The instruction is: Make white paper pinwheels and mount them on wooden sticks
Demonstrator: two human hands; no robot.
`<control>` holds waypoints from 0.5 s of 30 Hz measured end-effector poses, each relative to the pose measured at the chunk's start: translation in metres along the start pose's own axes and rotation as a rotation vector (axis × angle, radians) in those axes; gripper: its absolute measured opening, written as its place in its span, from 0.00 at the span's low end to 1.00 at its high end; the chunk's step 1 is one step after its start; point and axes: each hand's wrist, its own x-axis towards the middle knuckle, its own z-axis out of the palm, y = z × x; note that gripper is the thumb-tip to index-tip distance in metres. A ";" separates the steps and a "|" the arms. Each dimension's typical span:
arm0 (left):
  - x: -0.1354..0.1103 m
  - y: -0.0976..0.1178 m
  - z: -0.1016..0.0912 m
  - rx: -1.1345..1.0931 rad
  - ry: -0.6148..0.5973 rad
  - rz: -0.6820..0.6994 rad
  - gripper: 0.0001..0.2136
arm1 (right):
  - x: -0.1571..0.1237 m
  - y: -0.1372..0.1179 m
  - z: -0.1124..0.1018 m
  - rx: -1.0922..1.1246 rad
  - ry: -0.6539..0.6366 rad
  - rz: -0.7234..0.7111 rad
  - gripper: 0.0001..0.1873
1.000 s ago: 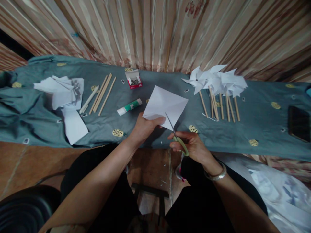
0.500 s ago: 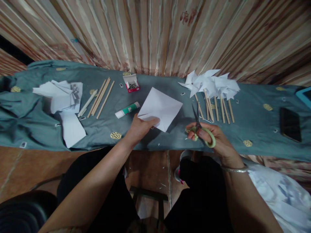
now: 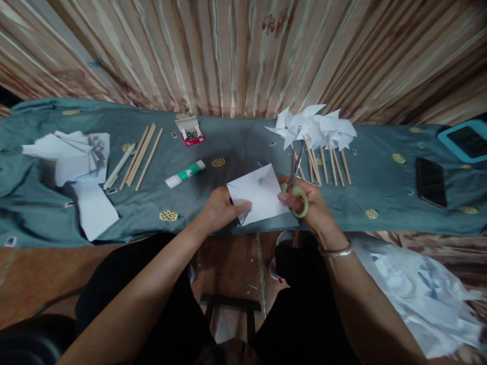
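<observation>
My left hand (image 3: 222, 210) pinches the left part of a white paper square (image 3: 262, 195), thumb on top. A cut line shows at the paper's left corner. My right hand (image 3: 306, 200) is closed round scissors (image 3: 294, 185) with green handles, their dark blades pointing away from me. The thumb of that hand also reaches the paper's right edge. Beyond the hands lie a glue stick (image 3: 185, 174) with a green label and a small red-and-white box (image 3: 190, 131) of metal pins. Finished paper pinwheels (image 3: 315, 126) on wooden sticks lie behind the scissors.
Several wooden sticks (image 3: 142, 157) and loose white sheets (image 3: 93, 210) lie on the left of the green cloth (image 3: 213, 203). A black phone (image 3: 430, 181) and a blue-framed device (image 3: 466, 142) lie at the right. A plastic bag of paper (image 3: 418, 289) is below, right.
The paper has been turned and brought lower and right. My right hand has come in to its right edge, still holding the scissors. The whole view has shifted to the right.
</observation>
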 end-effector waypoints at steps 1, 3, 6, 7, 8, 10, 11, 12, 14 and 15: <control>0.000 0.000 0.000 0.028 -0.013 0.019 0.06 | 0.000 0.000 0.002 0.011 0.003 0.022 0.24; 0.000 0.002 -0.001 0.063 -0.048 0.060 0.05 | 0.001 0.001 0.005 0.033 0.009 0.059 0.25; 0.001 0.007 0.000 -0.023 -0.017 0.038 0.06 | 0.002 0.005 0.009 0.072 0.024 0.075 0.25; 0.001 0.010 0.001 -0.079 0.001 0.016 0.07 | 0.002 0.007 0.010 0.088 0.039 0.069 0.24; 0.001 0.012 0.003 -0.150 0.020 -0.005 0.08 | 0.002 0.008 0.011 0.104 0.060 0.061 0.23; 0.000 0.015 0.006 -0.305 0.041 -0.040 0.11 | 0.004 0.010 0.015 0.142 0.123 0.036 0.22; -0.001 0.016 0.008 -0.373 0.043 -0.047 0.12 | 0.005 0.010 0.017 0.164 0.160 0.023 0.22; -0.002 0.016 0.011 -0.424 0.042 -0.048 0.13 | 0.006 0.011 0.019 0.188 0.196 0.011 0.22; -0.004 0.014 0.016 -0.454 0.031 -0.043 0.15 | 0.009 0.012 0.023 0.233 0.248 -0.007 0.21; -0.005 0.013 0.018 -0.434 0.023 -0.044 0.15 | 0.010 0.013 0.026 0.247 0.264 -0.012 0.21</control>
